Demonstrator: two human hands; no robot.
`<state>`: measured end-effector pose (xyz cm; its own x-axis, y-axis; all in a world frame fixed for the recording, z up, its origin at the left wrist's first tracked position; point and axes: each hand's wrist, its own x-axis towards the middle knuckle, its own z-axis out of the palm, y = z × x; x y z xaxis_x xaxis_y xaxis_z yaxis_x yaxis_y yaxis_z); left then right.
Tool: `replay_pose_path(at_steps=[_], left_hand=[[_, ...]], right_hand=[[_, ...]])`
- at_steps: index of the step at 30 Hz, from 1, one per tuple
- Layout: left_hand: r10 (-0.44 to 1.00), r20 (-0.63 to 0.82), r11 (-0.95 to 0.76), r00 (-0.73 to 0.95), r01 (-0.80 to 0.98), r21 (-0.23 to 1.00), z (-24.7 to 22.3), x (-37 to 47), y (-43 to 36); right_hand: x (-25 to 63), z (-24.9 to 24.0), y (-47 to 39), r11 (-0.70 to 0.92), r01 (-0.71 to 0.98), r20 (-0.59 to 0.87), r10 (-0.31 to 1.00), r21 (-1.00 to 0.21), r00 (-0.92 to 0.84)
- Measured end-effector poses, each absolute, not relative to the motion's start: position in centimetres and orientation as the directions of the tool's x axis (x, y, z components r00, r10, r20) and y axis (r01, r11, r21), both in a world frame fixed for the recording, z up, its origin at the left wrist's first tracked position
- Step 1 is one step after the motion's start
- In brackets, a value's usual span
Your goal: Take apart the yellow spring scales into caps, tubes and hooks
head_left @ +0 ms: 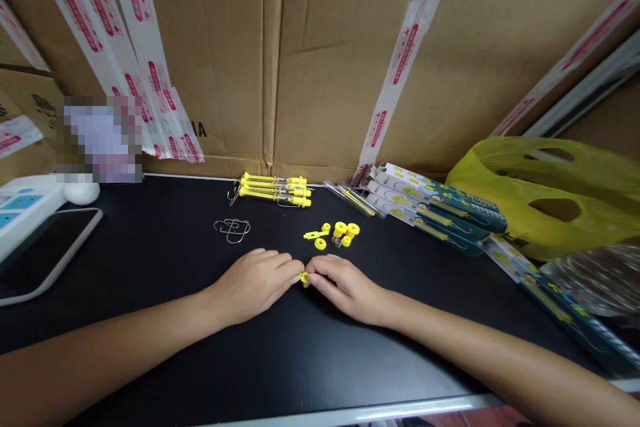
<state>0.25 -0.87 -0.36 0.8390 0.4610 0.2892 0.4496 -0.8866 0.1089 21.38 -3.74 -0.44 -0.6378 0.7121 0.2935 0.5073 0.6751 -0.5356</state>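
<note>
My left hand [263,283] and my right hand [345,285] meet at the middle of the black table [280,360], both closed around a small yellow plastic part [303,276]. Only a bit of that part shows between the fingertips. Just beyond them lie loose yellow pieces: a ring [320,244], a flat slotted piece [315,235] and several flanged caps [352,230]. Small metal springs [337,241] sit among the caps. Left of these is a little heap of bent wire hooks [234,229]. Farther back, several yellow tube-shaped hook tools [275,190] with metal wires lie side by side.
Clear sleeves [356,199] and printed boxes [430,207] are at the back right, beside a yellow plastic bag [500,213]. A phone [45,253] and a white power strip [23,203] lie at left. Taped cardboard [215,47] walls the rear. The table's front edge [350,411] is near me.
</note>
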Motion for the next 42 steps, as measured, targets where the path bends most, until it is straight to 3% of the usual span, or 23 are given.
replay_pose_path(at_steps=[5,9,13,15,23,36,42], left_hand=[[0.455,0.29,-0.89,0.842,0.443,0.112,-0.3,0.2,-0.8],[0.49,0.293,-0.871,0.821,0.477,0.12,-0.4,0.1,-0.5],[0.496,0.281,-0.867,0.821,0.487,0.106,-0.5,0.1,-0.5],[0.49,0.282,-0.869,0.825,0.487,0.085,-0.6,0.1,-0.5],[0.482,0.287,-0.873,0.828,0.483,0.07,-0.5,0.1,-0.4],[0.512,0.292,-0.856,0.808,0.509,0.091,-0.6,0.2,-0.3],[0.501,0.28,-0.861,0.819,0.505,0.062,-0.9,0.1,-0.2]], right_hand=[[21.3,-0.2,-3.9,0.668,0.504,0.289,0.716,-0.548,-0.635],[21.4,-0.8,-3.9,0.68,0.621,0.355,0.733,-0.389,-0.58],[21.7,-1.2,-3.7,0.723,0.669,0.466,0.659,-0.173,-0.591],[21.8,-1.2,-3.7,0.738,0.665,0.472,0.631,-0.12,-0.615],[21.7,-1.3,-3.7,0.721,0.64,0.446,0.681,-0.267,-0.581],[21.8,-1.4,-3.6,0.707,0.643,0.406,0.702,-0.293,-0.586],[21.7,-0.9,-3.7,0.67,0.638,0.374,0.742,-0.38,-0.556]])
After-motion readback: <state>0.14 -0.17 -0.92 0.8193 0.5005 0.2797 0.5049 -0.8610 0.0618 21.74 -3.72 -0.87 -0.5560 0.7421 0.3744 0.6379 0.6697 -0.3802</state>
